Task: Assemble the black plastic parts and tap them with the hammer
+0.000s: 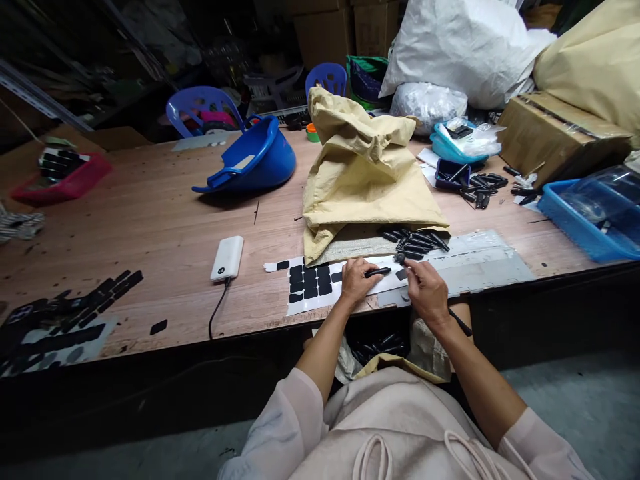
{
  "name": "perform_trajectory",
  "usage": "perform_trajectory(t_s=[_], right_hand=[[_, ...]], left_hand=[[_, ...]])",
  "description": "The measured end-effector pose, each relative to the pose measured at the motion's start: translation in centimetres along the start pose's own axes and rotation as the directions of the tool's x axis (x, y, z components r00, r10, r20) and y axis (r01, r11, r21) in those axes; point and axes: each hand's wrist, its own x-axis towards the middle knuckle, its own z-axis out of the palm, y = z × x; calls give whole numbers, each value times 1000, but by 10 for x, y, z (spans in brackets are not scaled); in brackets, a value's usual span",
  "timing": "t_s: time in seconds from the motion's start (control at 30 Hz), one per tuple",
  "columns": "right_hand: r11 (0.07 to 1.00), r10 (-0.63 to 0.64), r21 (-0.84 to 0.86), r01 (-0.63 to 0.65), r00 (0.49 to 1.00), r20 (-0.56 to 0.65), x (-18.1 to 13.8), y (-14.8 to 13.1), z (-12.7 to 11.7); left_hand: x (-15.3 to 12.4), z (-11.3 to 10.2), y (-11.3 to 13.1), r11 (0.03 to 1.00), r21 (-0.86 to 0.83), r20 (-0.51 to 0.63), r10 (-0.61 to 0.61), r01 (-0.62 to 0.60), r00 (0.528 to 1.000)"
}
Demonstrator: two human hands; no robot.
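Note:
My left hand (356, 281) is closed around a slim black tube-shaped piece (379, 272), holding it low over a white sheet (340, 298). Black rounded-square stickers (311, 282) sit in rows on that sheet, left of the hand. My right hand (427, 290) pinches a small dark rounded piece (399, 259) at its fingertips. A black stick (461, 322) shows behind the right wrist; I cannot tell whether it joins that piece. Just beyond both hands lies a pile of black tube pieces (415, 242). More black pieces (380, 345) lie in an open bag on my lap.
A large tan sack (367, 193) stands in front of me. To the left are a white power bank (227, 258) with a cable and a blue basin (265, 157). On the right are a blue basket (575, 227), a cardboard box (555, 137) and loose black pieces (483, 190).

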Motion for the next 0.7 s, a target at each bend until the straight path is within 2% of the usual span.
perform_trajectory(t_s=[0.1, 0.17, 0.23, 0.33, 0.43, 0.6, 0.7], right_hand=[[998, 53, -26, -55, 995, -81, 11, 28, -17], [983, 129, -111, -143, 983, -130, 20, 54, -30], [935, 238, -218, -278, 952, -193, 28, 80, -41], [829, 401, -335, -449, 893, -204, 36, 106, -46], [756, 463, -420, -502, 864, -199, 37, 112, -40], [726, 408, -509, -462, 886, -220, 35, 102, -31], [712, 424, -533, -457, 885, -193, 36, 99, -32]], left_hand=[[0, 1, 0, 1000, 6, -3, -1, 1, 1000], [0, 1, 0, 1000, 14, -4, 2, -2, 1000], [0, 2, 0, 1000, 24, -6, 11, -11, 1000], [0, 2, 0, 999, 33, -6, 20, -20, 1000], [0, 3, -3, 999, 39, -7, 38, -37, 999], [0, 3, -6, 994, 65, -18, 84, -83, 996], [-10, 1, -2, 977, 99, -64, 196, -190, 978]])
